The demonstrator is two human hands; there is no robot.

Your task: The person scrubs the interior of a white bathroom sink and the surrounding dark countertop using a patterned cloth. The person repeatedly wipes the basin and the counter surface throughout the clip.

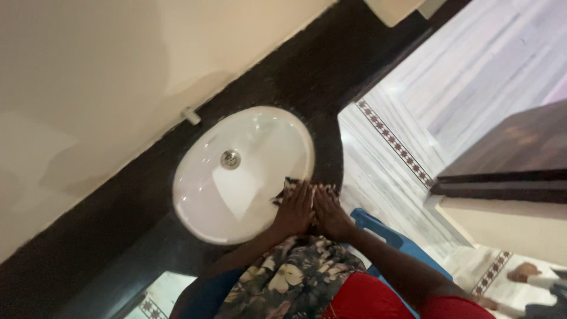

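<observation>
Both hands lay flat and side by side at the front edge of the dark worktop, the left hand (293, 208) and the right hand (331, 211) with fingers stretched forward, pressing down on a dark patterned cloth (289, 188). The cloth sat just where the rim of the white oval basin (201, 195) met the countertop (319, 77), part of it lapping over the rim, so the palms' weight pinned it against both surfaces. A metal drain (230, 158) showed in the basin's floor. A small white fitting (190, 114) stood at the worktop's back edge against the wall. Beyond the front edge lay pale tiled floor (384, 177).
</observation>
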